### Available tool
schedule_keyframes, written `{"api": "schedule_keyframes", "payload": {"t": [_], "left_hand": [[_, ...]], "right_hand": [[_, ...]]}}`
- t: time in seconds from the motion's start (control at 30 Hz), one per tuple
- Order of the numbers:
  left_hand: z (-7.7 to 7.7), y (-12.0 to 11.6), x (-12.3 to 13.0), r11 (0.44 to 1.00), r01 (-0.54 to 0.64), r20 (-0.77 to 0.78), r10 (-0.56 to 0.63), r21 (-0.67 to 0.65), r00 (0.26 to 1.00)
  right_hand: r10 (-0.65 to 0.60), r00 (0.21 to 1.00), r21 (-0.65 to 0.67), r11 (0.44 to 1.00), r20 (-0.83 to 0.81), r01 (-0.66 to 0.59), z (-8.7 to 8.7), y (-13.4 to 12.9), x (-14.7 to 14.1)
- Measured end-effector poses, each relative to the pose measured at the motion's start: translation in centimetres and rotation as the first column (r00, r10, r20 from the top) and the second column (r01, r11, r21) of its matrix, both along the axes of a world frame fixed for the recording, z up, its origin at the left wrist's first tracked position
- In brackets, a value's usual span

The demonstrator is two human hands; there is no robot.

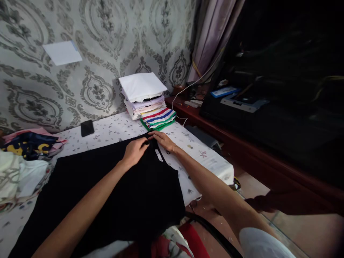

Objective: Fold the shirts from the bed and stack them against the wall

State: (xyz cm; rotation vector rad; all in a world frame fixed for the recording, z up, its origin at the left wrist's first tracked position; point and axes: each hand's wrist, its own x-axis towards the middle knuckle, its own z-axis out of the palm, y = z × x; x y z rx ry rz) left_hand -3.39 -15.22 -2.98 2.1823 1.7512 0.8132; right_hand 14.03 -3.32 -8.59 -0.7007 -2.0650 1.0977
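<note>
Black cloth garment [150, 190] w/ small white label [159, 155] lay spread on white printed sheet [206, 157], lower L to ctr of frame. L hand [134, 152], nr ctr, had fingers curled narrow, pinching black fabric. R hand [164, 141], just beside it, had fingers extended, tips at garment's far edge; can't tell if gripping. Stack of folded white & pastel clothes [142, 87] stood upper ctr, w/ folded multicolour-striped cloth [158, 118] at its front. Black rectangular phone [87, 128] lay L of ctr.

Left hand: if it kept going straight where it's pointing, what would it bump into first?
Probably the right hand, which lies ahead at the edge of the black garment. Depth is hard to judge, so the left hand might slip past.
</note>
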Motion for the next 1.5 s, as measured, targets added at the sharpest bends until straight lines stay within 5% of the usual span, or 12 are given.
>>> {"api": "schedule_keyframes", "payload": {"t": [0.1,0.3,0.43,0.57,0.7,0.83,1.0,1.17,1.5], "left_hand": [[0.1,1.2,-1.2,0.993,-0.105,0.327,0.116,-0.053,0.938],[-0.5,1.3,-1.8,0.975,-0.113,0.631,0.209,-0.190,0.747],[0.0,-0.1,-1.6,0.949,0.013,0.720,0.230,-0.314,0.654],[1.3,-1.9,-2.8,0.902,0.179,0.741,0.195,-0.393,0.642],[1.7,-3.5,-4.5,0.945,0.069,0.599,0.146,-0.321,0.787],[0.5,-5.0,-5.0,0.991,0.022,0.183,0.002,-0.131,0.983],[-0.5,-6.7,-4.6,0.996,0.061,-0.282,-0.076,-0.062,0.956],[-1.0,-8.1,-5.2,0.996,0.040,-0.317,-0.064,-0.082,0.946],[-2.5,-12.7,-8.7,0.993,0.016,-0.298,-0.051,-0.118,0.953]], "right_hand": [[-0.011,1.000,-0.049,0.999,-0.018,0.010,0.6,-0.3,0.1],[0.136,0.991,-0.079,0.988,0.020,-0.134,1.1,-0.9,0.5],[0.104,0.988,0.095,0.989,0.111,-0.115,0.4,-0.4,0.6],[0.117,0.981,0.177,0.974,0.156,-0.144,0.3,0.0,0.9],[0.078,0.980,0.198,0.974,0.182,-0.114,0.7,-0.4,1.0],[-0.030,0.994,0.287,0.958,0.108,-0.003,1.2,-1.8,0.4],[-0.071,0.958,0.420,0.906,0.277,-0.054,1.1,-3.2,-0.4],[-0.137,0.853,0.383,0.921,0.503,-0.078,0.2,-2.8,-0.1],[-0.210,0.849,0.369,0.929,0.485,0.019,-1.1,-1.5,0.3]]}}
